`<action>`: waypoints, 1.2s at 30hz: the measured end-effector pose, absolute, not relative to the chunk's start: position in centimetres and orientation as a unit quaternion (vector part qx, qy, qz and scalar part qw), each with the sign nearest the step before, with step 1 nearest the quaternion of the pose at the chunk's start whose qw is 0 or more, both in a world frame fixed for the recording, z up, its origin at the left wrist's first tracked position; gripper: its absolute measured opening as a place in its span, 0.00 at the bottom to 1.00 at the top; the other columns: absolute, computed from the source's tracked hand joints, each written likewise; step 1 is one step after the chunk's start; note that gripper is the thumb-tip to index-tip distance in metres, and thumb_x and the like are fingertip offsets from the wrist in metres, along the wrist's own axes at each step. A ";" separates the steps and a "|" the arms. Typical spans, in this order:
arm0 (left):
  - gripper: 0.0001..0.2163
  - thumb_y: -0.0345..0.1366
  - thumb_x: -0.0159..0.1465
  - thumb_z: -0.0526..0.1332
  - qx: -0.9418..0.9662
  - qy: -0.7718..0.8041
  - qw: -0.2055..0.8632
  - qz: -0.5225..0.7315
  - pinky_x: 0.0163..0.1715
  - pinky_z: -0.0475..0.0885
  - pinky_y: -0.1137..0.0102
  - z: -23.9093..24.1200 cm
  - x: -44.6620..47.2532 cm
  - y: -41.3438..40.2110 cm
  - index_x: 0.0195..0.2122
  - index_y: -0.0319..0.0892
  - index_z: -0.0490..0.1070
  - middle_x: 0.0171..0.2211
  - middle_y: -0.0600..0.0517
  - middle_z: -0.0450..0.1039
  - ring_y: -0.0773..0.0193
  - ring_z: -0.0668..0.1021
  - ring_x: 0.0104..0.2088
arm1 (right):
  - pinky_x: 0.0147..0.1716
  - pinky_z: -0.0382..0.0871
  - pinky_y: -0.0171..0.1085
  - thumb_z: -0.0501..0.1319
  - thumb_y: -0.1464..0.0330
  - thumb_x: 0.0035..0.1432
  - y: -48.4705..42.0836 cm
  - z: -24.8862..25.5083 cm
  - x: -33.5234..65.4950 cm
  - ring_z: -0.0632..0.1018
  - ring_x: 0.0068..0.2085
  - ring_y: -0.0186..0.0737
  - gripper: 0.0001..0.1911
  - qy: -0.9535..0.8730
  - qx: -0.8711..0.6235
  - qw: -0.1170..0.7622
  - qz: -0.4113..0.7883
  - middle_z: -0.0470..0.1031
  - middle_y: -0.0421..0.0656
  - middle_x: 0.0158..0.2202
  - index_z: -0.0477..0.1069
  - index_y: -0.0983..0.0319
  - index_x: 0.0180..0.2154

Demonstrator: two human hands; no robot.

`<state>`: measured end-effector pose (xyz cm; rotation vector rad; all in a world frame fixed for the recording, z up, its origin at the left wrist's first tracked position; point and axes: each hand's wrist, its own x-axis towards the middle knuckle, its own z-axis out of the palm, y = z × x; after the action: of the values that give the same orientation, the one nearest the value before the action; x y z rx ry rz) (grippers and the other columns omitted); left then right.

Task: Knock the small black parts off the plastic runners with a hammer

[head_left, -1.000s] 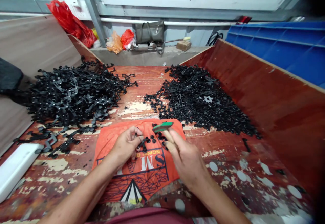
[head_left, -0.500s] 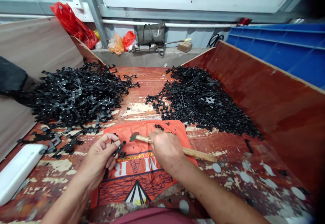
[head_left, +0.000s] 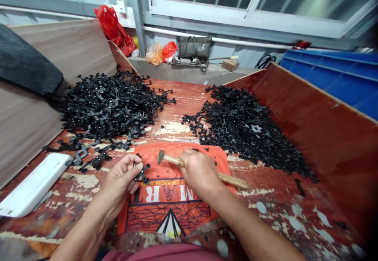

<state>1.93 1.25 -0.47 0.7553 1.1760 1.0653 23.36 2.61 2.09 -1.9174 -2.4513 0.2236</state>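
Observation:
Between the thumb and fingers of my left hand [head_left: 124, 176] is a small black plastic part [head_left: 144, 173] with round ends. My right hand [head_left: 199, 170] is wrapped round the wooden handle of a hammer [head_left: 233, 181]. Its small metal head points left, a little above the cloth and just right of the black part. Beneath both hands lies an orange printed cloth [head_left: 174, 209] on the worn red tabletop. A few tiny black pieces [head_left: 206, 149] lie near the cloth's far edge, some partly hidden by my right hand.
Heaps of black parts stand at left [head_left: 109, 107] and right [head_left: 245, 123]. A white oblong device [head_left: 37, 184] lies at the left. Wooden boards [head_left: 330, 123] wall the sides, with a blue crate [head_left: 333, 79] beyond. A dark padded object [head_left: 28, 62] juts in from the left.
The camera view has turned, so the scene sits further right and tilted. Both hands keep their holds on the black part and the hammer; the hammer head's angle has changed slightly.

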 end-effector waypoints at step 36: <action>0.11 0.39 0.54 0.65 0.497 0.520 0.585 0.374 0.19 0.59 0.79 -4.1 7.9 5.0 0.31 0.41 0.64 0.20 0.61 0.63 0.74 0.64 0.18 | 0.50 0.72 0.44 0.50 0.73 0.67 -1.6 2.1 27.9 0.79 0.48 0.40 0.23 -0.765 -0.557 0.241 0.218 0.75 0.41 0.54 0.63 0.53 0.61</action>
<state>7.92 5.03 -4.12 1.1590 1.2137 0.8722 27.91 -1.59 2.08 -1.5226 -2.0915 0.5951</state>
